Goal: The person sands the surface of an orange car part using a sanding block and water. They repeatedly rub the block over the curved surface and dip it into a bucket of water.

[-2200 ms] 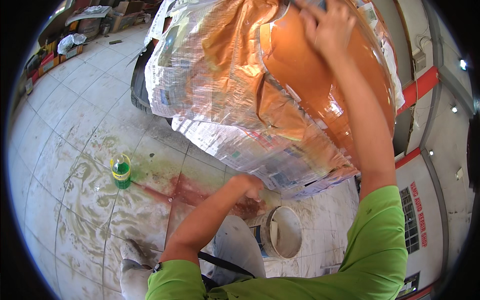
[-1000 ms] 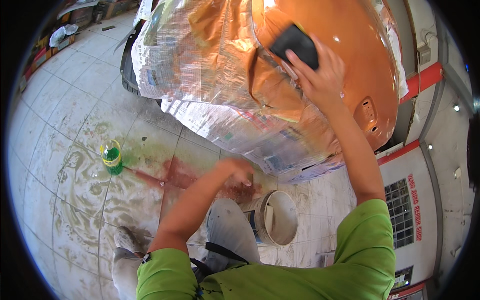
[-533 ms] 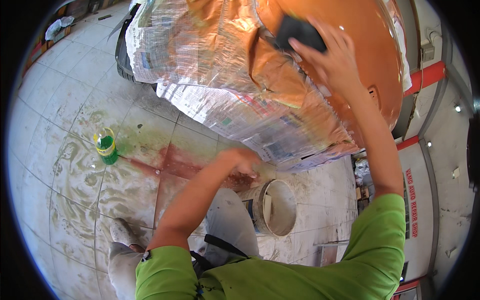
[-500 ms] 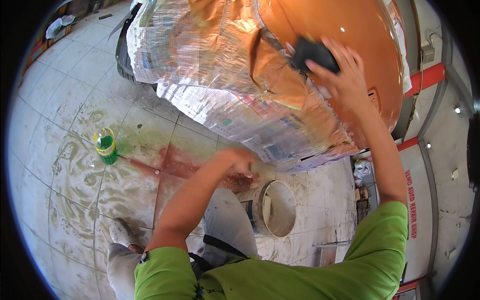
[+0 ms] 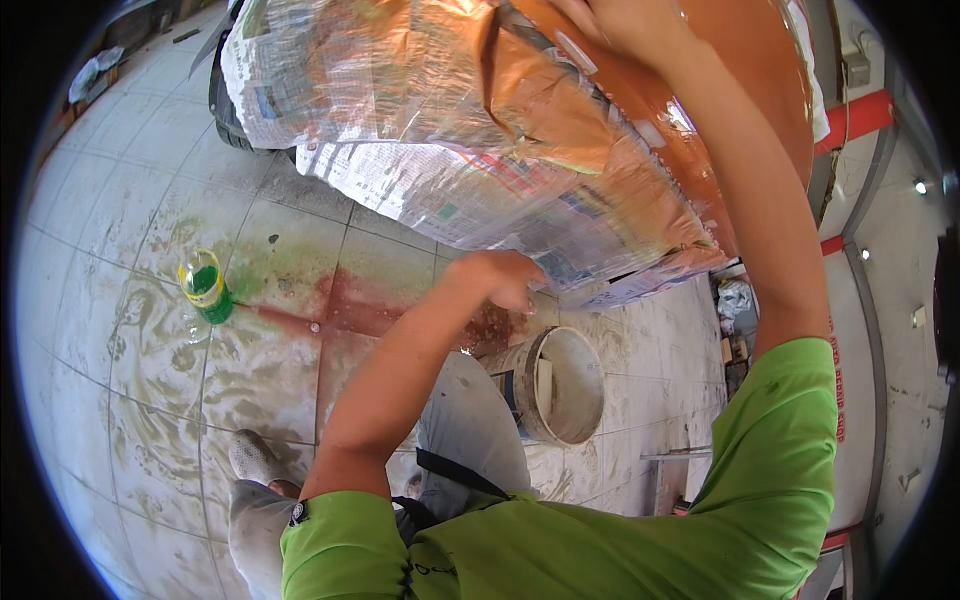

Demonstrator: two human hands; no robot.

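Note:
At the top of the picture my right hand (image 5: pixel 610 22) reaches onto the glossy orange car panel (image 5: pixel 745 95). The upper edge cuts off its fingertips, and the black block it held a moment ago is out of sight. My left hand (image 5: pixel 503 280) hangs in front of the masking, empty, its fingers loosely apart. Newspaper and clear film (image 5: pixel 350 80), partly tinted orange, cover the car's side to the left of the bare panel. A ragged edge of the masking runs down along the orange surface.
A dirty white bucket (image 5: pixel 603 390) with a pale piece inside stands by my knee. At left on the stained tiled floor (image 5: pixel 150 350) is a cut plastic bottle (image 5: pixel 208 292) with green contents. Part of a tyre (image 5: pixel 226 112) shows beside the masking. A red-striped wall (image 5: pixel 860 122) is at right.
My right hand has moved up and left over the panel, taking the black block out of view. My left hand has risen slightly and its fingers have loosened. The view has shifted a little.

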